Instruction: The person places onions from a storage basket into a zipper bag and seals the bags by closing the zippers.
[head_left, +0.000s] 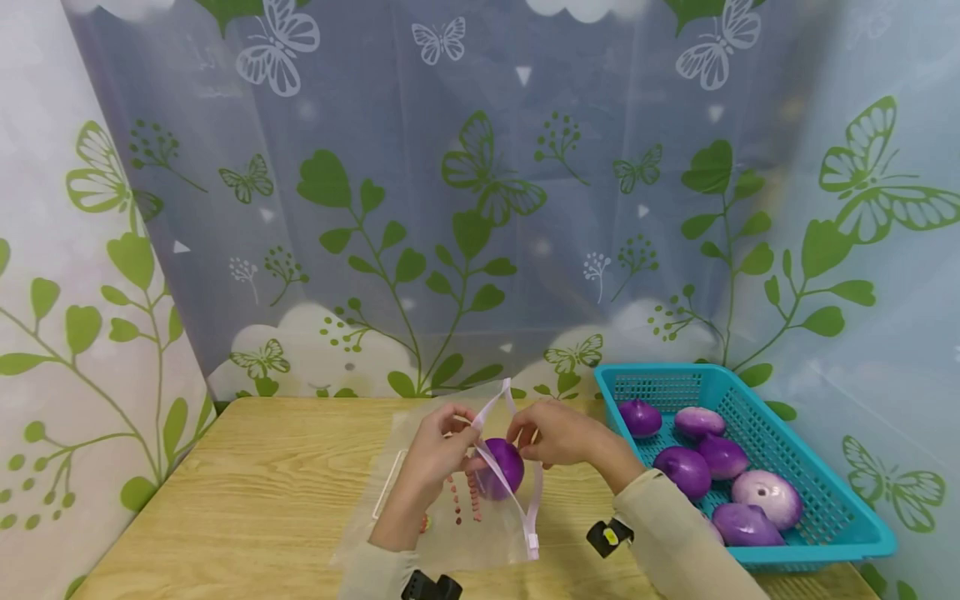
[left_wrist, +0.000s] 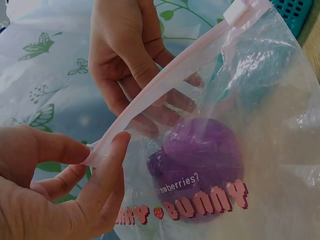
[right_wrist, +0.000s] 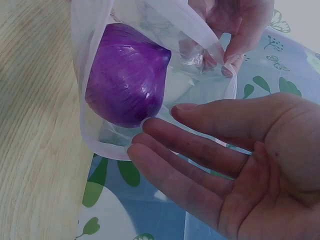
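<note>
A clear zip bag [head_left: 491,537] with a pale pink zip edge and pink "BUNNY" lettering stands with its mouth apart above the wooden table. My left hand [head_left: 442,450] pinches that edge between thumb and fingers, seen closely in the left wrist view. Inside the mouth sits a purple onion [right_wrist: 127,77], its pointed tip turned toward my left hand in the right wrist view. My right hand [head_left: 558,432] is at the bag's mouth, fingers extended, fingertips right by the onion and holding nothing. A white slider [left_wrist: 239,12] sits at one end of the zip.
At the right, a turquoise plastic basket [head_left: 667,371] holds several purple and whitish onions, such as a pale one [head_left: 767,498]. The wooden table [head_left: 247,492] extends left of the bag. A curtain [head_left: 570,275] printed with butterflies and leaves hangs behind.
</note>
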